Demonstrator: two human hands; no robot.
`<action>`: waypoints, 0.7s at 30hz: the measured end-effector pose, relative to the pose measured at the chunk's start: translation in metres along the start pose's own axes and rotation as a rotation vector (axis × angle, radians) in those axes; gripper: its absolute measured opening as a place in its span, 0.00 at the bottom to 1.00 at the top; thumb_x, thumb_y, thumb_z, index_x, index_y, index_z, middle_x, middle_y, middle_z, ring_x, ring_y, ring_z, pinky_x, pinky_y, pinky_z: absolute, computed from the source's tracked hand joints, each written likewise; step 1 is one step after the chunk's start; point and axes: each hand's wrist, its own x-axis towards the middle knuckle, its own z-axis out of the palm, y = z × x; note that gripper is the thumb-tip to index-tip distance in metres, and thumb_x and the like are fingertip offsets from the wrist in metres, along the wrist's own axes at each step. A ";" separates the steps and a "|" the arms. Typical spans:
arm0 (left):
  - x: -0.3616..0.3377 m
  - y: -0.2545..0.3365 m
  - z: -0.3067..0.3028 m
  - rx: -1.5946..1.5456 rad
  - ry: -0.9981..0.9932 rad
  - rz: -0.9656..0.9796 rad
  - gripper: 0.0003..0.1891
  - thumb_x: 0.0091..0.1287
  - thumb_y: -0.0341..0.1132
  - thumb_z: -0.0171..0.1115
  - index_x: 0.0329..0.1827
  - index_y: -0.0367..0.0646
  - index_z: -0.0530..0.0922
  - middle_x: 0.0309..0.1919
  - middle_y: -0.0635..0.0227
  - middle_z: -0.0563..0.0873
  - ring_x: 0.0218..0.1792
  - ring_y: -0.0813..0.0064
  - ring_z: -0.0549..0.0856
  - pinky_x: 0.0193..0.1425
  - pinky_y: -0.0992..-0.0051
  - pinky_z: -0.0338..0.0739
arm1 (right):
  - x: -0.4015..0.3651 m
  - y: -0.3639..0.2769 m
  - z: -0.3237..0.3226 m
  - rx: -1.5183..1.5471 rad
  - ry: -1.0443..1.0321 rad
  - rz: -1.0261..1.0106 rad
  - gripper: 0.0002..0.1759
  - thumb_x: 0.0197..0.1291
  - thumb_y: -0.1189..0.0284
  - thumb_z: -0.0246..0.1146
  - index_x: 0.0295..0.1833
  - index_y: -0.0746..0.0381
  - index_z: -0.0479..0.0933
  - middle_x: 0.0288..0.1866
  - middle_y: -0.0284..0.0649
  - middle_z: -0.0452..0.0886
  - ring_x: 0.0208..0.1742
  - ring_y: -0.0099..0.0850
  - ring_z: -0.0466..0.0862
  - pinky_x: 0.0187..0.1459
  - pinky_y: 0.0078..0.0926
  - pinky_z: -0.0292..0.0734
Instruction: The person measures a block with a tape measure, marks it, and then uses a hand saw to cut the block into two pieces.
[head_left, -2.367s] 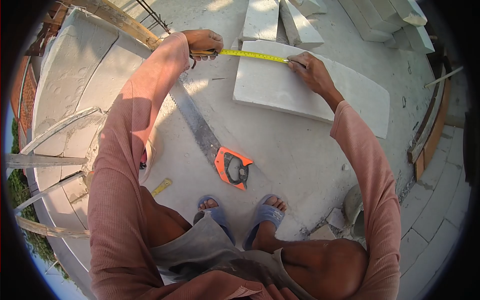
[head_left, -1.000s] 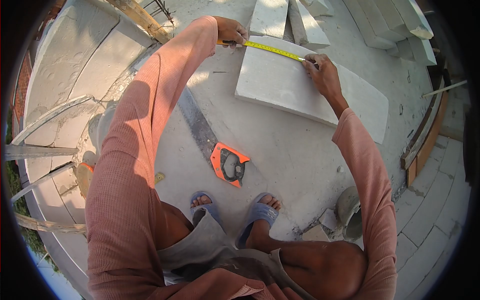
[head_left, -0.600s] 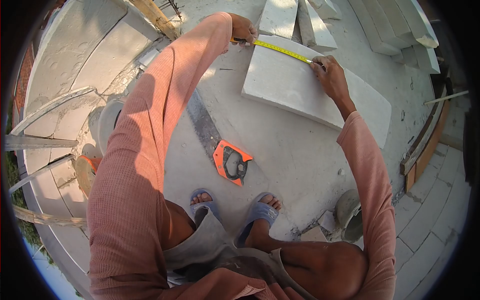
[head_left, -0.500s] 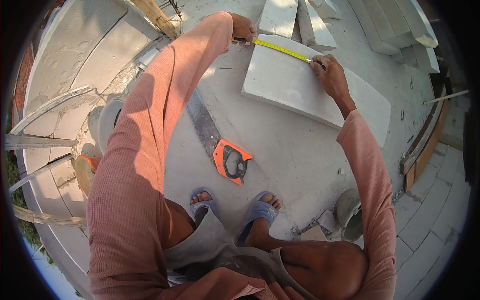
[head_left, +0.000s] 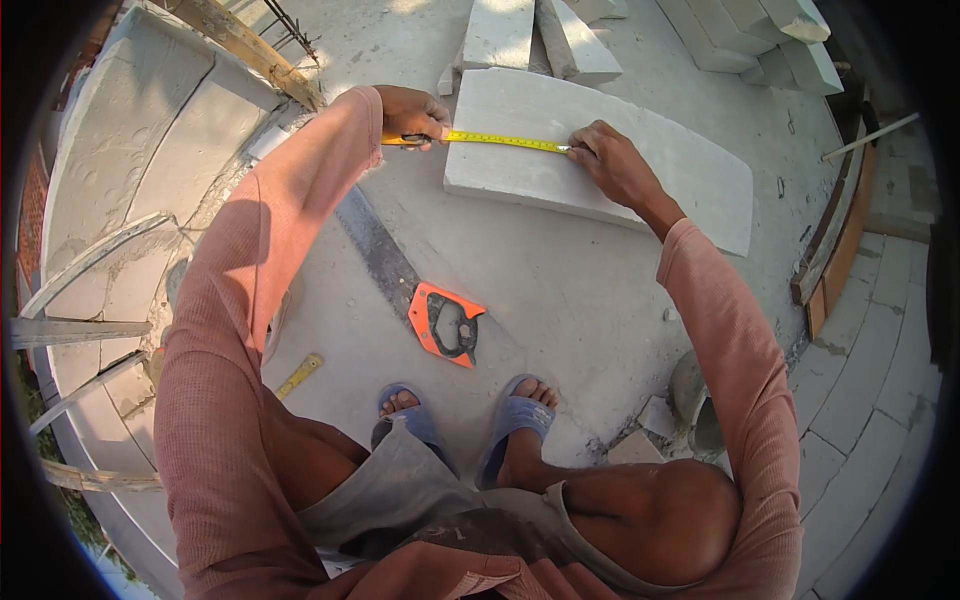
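A yellow tape measure [head_left: 508,142] stretches across the near-left part of a large white block [head_left: 600,165] lying flat on the floor. My left hand [head_left: 412,112] is wrapped round the tape's case, just off the block's left end. My right hand [head_left: 612,165] pinches the tape's free end over the block's top face. Closer to my feet, a handsaw [head_left: 448,322] with an orange and black handle lies on the concrete, its grey blade pointing up and left.
Cut white blocks [head_left: 497,35] lie beyond the large one, and more blocks [head_left: 725,40] are stacked at the far right. A curved block wall [head_left: 150,130] runs along the left. A bucket-like container [head_left: 690,390] lies near my right knee. A yellow handle [head_left: 300,375] shows by my left knee.
Both hands have shifted left and toward me with the tape, which now lies nearer the block's front edge. The whole view has shifted slightly, and the yellow handle has come into sight.
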 end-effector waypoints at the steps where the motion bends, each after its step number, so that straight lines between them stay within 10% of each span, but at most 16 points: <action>1: -0.007 0.001 0.003 -0.070 -0.052 -0.040 0.16 0.73 0.47 0.61 0.50 0.43 0.82 0.33 0.73 0.84 0.33 0.83 0.81 0.39 0.78 0.76 | -0.004 0.001 0.000 0.033 0.007 -0.006 0.13 0.72 0.68 0.61 0.51 0.67 0.81 0.52 0.50 0.80 0.53 0.46 0.82 0.58 0.40 0.76; 10: -0.092 0.006 0.037 -0.639 -0.397 -0.037 0.41 0.70 0.49 0.67 0.76 0.29 0.61 0.48 0.57 0.84 0.31 0.80 0.84 0.35 0.79 0.85 | -0.030 -0.020 -0.033 0.225 -0.160 0.081 0.14 0.74 0.64 0.62 0.51 0.64 0.80 0.49 0.44 0.81 0.47 0.33 0.79 0.51 0.32 0.74; 21: -0.095 -0.032 0.024 -0.562 -0.173 -0.067 0.54 0.66 0.51 0.71 0.81 0.26 0.48 0.48 0.57 0.85 0.31 0.79 0.83 0.34 0.79 0.84 | -0.030 -0.068 0.005 0.270 0.065 -0.076 0.15 0.73 0.64 0.61 0.53 0.65 0.79 0.52 0.48 0.82 0.48 0.40 0.86 0.51 0.37 0.81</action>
